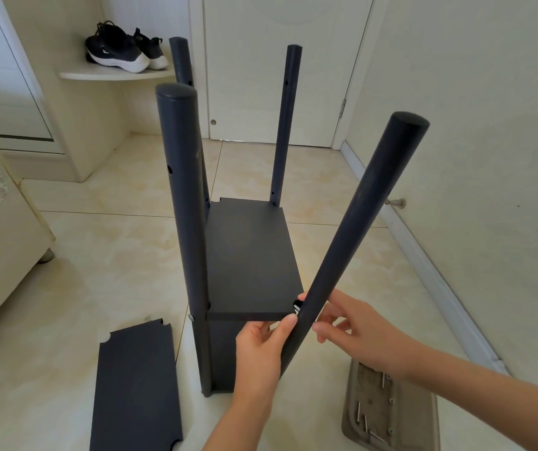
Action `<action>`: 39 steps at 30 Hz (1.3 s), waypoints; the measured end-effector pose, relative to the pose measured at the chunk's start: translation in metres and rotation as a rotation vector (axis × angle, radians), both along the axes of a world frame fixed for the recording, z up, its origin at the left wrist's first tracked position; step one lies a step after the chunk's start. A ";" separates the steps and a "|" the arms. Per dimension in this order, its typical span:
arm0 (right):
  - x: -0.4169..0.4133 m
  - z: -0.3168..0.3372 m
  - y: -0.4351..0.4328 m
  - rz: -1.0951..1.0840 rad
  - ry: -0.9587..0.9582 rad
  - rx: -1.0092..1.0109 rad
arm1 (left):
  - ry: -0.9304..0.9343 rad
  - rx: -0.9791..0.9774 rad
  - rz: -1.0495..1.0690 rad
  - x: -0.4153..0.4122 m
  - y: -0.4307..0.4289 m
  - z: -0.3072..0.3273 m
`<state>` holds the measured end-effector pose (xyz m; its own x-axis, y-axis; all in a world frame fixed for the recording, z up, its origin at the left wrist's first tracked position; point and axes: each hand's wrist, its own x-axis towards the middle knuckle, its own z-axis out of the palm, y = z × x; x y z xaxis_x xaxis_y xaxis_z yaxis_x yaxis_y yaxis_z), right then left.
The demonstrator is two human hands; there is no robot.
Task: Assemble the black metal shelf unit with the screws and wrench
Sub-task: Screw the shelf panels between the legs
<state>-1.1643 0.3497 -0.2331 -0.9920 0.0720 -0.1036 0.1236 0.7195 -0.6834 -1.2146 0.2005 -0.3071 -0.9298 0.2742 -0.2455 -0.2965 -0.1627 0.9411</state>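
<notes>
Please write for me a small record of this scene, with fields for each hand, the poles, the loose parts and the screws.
left hand: grips the tilted pole near its lower end
right hand: pinches the same pole from the right side
tilted pole: leans to the right, at the near right corner of the shelf board
upright poles: three, at the other corners
loose panel: flat on the floor, left of the unit
tray: on the floor at the right, holds screws
wrench: cannot be identified
</notes>
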 end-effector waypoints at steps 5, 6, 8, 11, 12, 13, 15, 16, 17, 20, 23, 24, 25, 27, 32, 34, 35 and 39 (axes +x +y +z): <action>0.001 0.000 0.001 -0.009 -0.009 0.021 | 0.051 -0.068 0.015 0.002 0.003 0.000; 0.000 -0.001 0.001 -0.014 -0.011 0.027 | 0.057 -0.078 0.019 0.003 0.003 0.001; 0.000 -0.001 0.000 -0.026 -0.014 0.035 | 0.055 -0.087 0.028 0.003 0.003 0.001; -0.001 0.001 0.000 -0.027 -0.014 0.037 | 0.042 -0.098 0.028 0.003 0.004 0.001; -0.001 0.001 0.000 -0.022 -0.016 0.038 | 0.039 -0.101 0.028 0.003 0.004 0.001; -0.001 0.002 0.000 -0.017 -0.018 0.039 | 0.039 -0.107 0.027 0.002 0.004 0.001; -0.001 0.002 0.001 -0.008 -0.014 0.046 | 0.038 -0.107 0.028 0.002 0.003 0.002; -0.001 0.002 0.001 -0.007 -0.015 0.050 | 0.034 -0.094 0.031 0.002 0.002 0.003; -0.001 0.002 0.002 -0.007 -0.021 0.052 | 0.030 -0.081 0.030 0.002 0.002 0.002; -0.001 0.002 0.004 -0.013 -0.031 0.052 | -0.003 -0.049 0.037 0.003 0.001 0.005; -0.001 0.001 0.004 -0.017 -0.033 0.065 | -0.043 -0.020 0.059 0.003 0.002 0.006; -0.001 0.000 0.004 -0.023 -0.034 0.068 | -0.058 -0.005 0.055 0.003 0.002 0.009; -0.001 -0.001 0.005 -0.029 -0.037 0.070 | -0.069 0.011 0.039 0.002 0.002 0.010; -0.001 -0.002 0.005 -0.037 -0.047 0.082 | -0.105 0.054 0.026 0.001 0.001 0.011; 0.000 -0.002 0.004 -0.037 -0.067 0.078 | -0.166 0.082 0.043 0.001 0.002 0.008; 0.000 -0.001 0.003 -0.034 -0.073 0.064 | -0.169 0.081 0.051 0.001 0.002 0.008; -0.001 -0.001 0.003 -0.030 -0.071 0.056 | -0.167 0.086 0.053 0.001 0.002 0.008; -0.002 0.003 0.001 -0.033 -0.063 0.043 | -0.168 0.125 0.026 0.001 0.003 0.009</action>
